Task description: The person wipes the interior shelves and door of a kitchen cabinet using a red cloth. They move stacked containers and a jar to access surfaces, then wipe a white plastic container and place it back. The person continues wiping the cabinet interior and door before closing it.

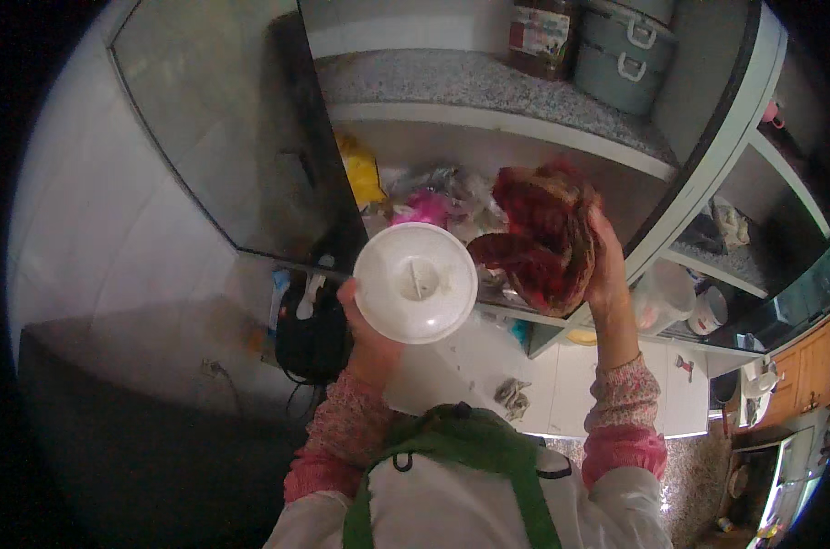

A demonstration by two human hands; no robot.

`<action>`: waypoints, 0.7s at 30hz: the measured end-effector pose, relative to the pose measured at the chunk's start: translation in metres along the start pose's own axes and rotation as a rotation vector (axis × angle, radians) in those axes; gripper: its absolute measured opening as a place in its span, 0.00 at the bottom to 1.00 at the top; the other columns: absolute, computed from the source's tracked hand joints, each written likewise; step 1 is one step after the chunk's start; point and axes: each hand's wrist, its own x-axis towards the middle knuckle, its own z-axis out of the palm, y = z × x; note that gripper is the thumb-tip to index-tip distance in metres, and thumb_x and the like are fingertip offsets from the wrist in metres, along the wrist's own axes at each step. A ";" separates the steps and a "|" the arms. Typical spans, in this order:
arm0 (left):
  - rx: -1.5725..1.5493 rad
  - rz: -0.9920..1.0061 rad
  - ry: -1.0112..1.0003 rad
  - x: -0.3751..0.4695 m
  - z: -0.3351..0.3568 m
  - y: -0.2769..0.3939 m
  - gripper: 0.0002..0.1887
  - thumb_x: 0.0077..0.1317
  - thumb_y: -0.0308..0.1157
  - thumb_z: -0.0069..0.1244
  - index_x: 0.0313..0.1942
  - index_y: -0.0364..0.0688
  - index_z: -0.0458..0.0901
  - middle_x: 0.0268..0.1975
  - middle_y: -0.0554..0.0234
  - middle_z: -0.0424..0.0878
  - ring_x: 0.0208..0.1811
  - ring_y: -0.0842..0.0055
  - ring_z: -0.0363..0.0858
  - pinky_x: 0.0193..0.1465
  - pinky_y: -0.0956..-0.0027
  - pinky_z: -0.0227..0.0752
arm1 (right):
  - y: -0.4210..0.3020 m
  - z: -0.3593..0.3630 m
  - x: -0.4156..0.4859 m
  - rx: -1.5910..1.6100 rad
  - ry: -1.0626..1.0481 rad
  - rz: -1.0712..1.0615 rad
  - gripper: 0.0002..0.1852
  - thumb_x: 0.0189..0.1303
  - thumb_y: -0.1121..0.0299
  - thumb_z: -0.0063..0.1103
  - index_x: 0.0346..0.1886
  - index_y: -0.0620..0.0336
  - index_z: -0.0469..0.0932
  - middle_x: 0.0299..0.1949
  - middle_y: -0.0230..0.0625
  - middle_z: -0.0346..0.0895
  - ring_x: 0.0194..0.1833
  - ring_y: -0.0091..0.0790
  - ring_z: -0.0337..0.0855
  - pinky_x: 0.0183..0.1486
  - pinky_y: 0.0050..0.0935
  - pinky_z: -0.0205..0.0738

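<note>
My left hand [368, 336] grips the side of a round white lidded container [415, 283]; its lid faces up and has a raised bar handle. In my right hand [604, 264] is a dark red and brown bundle [545, 240], held from its right side. The bundle is blurred, so I cannot tell whether it is cloth or a filled bag. Both things are held up in front of an open cabinet shelf [614, 158]. On that shelf, partly hidden behind them, lie clear plastic bags [442, 180], a pink bag [425, 208] and a yellow packet [361, 171].
A dark cabinet door [230, 123] stands open at the left. Stacked grey-green pots [617, 75] and a jar [535, 41] occupy the granite shelf above. Below, a crumpled cloth [512, 398] lies on the white counter [573, 391]. A black appliance [312, 340] stands at the left.
</note>
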 end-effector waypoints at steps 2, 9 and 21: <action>0.037 -0.070 0.096 -0.010 0.026 0.005 0.37 0.58 0.61 0.38 0.60 0.45 0.65 0.61 0.57 0.66 0.62 0.60 0.65 0.62 0.49 0.62 | 0.027 -0.020 -0.018 0.147 0.014 0.143 0.29 0.61 0.57 0.56 0.62 0.58 0.62 0.60 0.40 0.66 0.58 0.38 0.70 0.58 0.40 0.69; 0.035 -0.248 0.193 -0.010 0.003 0.001 0.35 0.59 0.58 0.40 0.61 0.45 0.64 0.61 0.55 0.67 0.62 0.57 0.66 0.62 0.48 0.63 | 0.076 -0.042 -0.060 -0.258 0.223 0.282 0.25 0.55 0.70 0.62 0.57 0.62 0.68 0.52 0.36 0.75 0.51 0.33 0.75 0.56 0.32 0.69; -0.062 -0.539 0.232 -0.032 -0.001 -0.043 0.30 0.60 0.47 0.40 0.59 0.38 0.65 0.58 0.54 0.70 0.59 0.62 0.70 0.65 0.53 0.60 | 0.089 -0.008 -0.059 -1.532 -0.172 -0.354 0.14 0.43 0.72 0.63 0.38 0.61 0.78 0.50 0.42 0.75 0.48 0.46 0.78 0.46 0.37 0.76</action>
